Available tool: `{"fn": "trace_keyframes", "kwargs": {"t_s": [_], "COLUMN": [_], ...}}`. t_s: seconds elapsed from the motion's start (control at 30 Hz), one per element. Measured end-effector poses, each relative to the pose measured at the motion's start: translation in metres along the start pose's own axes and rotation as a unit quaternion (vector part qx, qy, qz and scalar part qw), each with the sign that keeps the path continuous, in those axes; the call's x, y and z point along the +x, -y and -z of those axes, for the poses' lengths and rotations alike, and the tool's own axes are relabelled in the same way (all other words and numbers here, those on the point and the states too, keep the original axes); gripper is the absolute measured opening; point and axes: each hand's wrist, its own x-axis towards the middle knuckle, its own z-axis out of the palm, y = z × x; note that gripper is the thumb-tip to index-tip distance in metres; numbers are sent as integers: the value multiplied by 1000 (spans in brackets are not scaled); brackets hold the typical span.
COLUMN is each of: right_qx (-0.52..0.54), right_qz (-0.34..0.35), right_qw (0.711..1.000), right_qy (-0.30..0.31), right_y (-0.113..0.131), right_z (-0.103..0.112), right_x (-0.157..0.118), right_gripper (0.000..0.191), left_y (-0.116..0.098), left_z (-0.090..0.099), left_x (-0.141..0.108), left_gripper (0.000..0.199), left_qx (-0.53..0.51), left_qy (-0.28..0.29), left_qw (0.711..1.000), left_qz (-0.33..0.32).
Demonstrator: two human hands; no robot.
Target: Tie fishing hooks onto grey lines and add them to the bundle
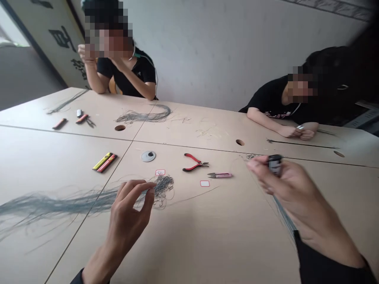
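Observation:
Over the looped end of a bundle of thin blue-grey threads [100,201], my left hand [132,207] brings thumb and forefinger together in a pinch. What lies between those fingertips is too small to make out. My right hand [291,185], raised on the right, is closed around a small black lighter [274,163] with white markings. Its thumb and forefinger point left. Beneath this hand runs another bundle of blue-grey threads [284,215], partly covered by the wrist. Red-handled pliers [194,162] and pink thread snips [220,175] lie between my hands.
Two red-bordered labels, a grey round cap [148,156] and yellow and red packets [105,162] lie on the table [207,236]. Beyond the seam are more threads [148,115], other small tools and round holes [120,127]. Two people sit opposite, hands raised or on the table.

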Motion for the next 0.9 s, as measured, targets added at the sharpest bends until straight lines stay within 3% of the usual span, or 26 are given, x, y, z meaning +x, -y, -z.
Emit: {"fn": "trace_keyframes", "kwargs": {"t_s": [0.13,0.3,0.53,0.73,0.9], "right_qx": [125,167,227,249,252], "right_qz": [-9,5,0,7,3], "right_qw": [987,969,951,952,952], "right_qy": [105,180,209,179,175], "right_y": [32,38,31,28,30], "right_z": [-17,-18,-23,-26,-27], "right_x": [6,7,3,6,4], "right_gripper": [38,37,32,42,39], "left_y": [-60,-109,-116,-116,-118], "left_z": [-1,-21,-31,-29,-29], "left_x": [37,70,70,70,70], "left_gripper": [14,15,16,18,14], "left_qx": [-132,-227,-189,-169,-211], "left_qy": [27,87,202,232,240], "left_qw": [991,970,961,958,946], "left_qz": [21,11,-1,21,53]}}
